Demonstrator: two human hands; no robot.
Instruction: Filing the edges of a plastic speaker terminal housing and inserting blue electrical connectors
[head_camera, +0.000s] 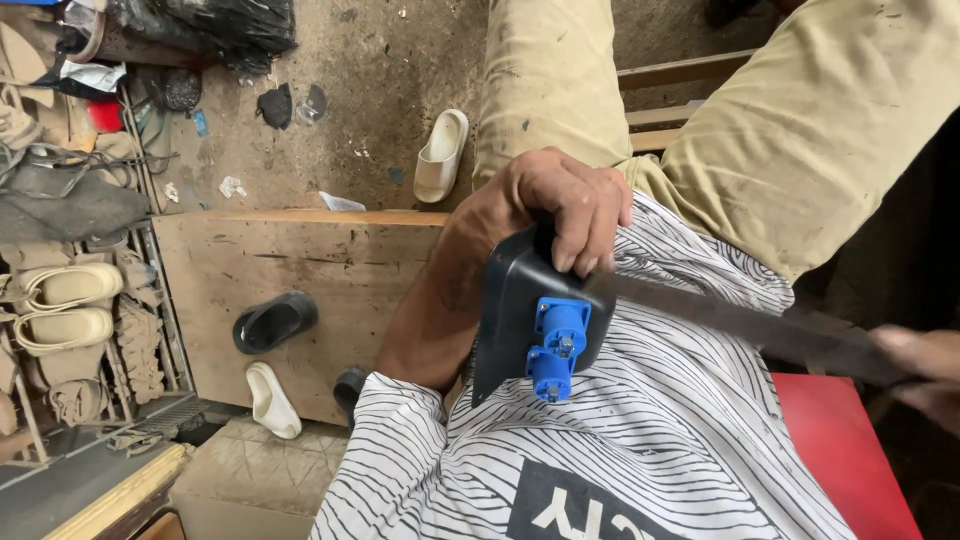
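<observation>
black part (520, 300) clasped by curled left hand (545, 205).

Left hand (545, 205) gripping black plastic part (515, 300) with blue fitting (556, 345), right hand (925, 365) holding flat metal blade (740, 320) against it

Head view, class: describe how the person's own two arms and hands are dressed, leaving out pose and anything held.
Both hands are bare, no gloves. The left hand joins a bare forearm below a short white sleeve with thin black wavy stripes. Only part of the right hand shows at the frame edge; no sleeve is visible there.
</observation>
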